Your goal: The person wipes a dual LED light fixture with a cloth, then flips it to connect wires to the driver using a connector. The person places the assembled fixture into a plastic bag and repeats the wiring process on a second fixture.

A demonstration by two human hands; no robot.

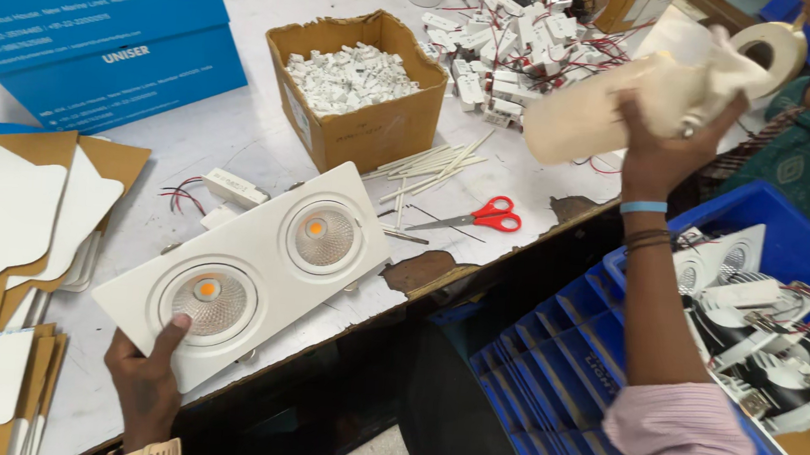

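Rigidity and some weight are to be expected of the white twin downlight fixture [250, 269], which lies tilted at the near edge of the desk [268, 142] and is pinched at its lower corner by the left hand [146, 376], thumb laid on the face beside one lens. The lenses are judged fragile, so the flat frame edges are the safer hold. A soft cream cloth bundle [623, 100] is gripped from below by the raised right hand [662, 146], fingers closed. The fixture's underside and whatever the cloth wraps cannot be made out.
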